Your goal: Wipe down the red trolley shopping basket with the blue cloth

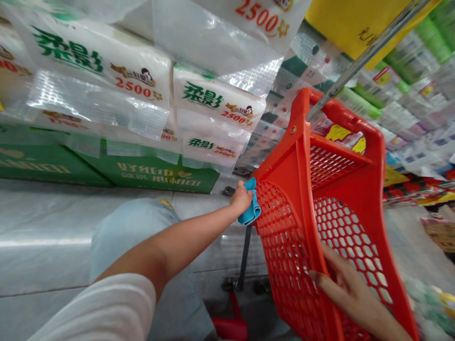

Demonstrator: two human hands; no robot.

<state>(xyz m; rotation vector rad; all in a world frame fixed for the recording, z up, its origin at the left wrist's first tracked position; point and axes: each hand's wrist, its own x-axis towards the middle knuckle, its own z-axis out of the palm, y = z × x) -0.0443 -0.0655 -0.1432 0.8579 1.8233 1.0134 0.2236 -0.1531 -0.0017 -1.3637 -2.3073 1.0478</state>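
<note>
and we're in a shop aisle, starting on the left with tall stacks of tissue packs in clear wrap, green characters and a red 2500 on each, sitting on green cartons. below them runs a shiny grey floor, and a jeans leg comes into frame, with a white sleeve just beneath it.

here's the bare forearm reaching across, and the left hand has a folded blue cloth bunched in curled fingers, pressed right against the side frame of a red cart. under that hand, a dark metal post drops to casters on the floor.

the cart is tilted in this view, with its plastic mesh walls filling the middle. over at the lower right, the right hand is on that mesh, fingers spread wide; can't tell whether they're hooked through the holes.

further right, a metal rail cuts past the cart handle, a yellow board sits above it, and shelves of packaged goods line the far side.
</note>
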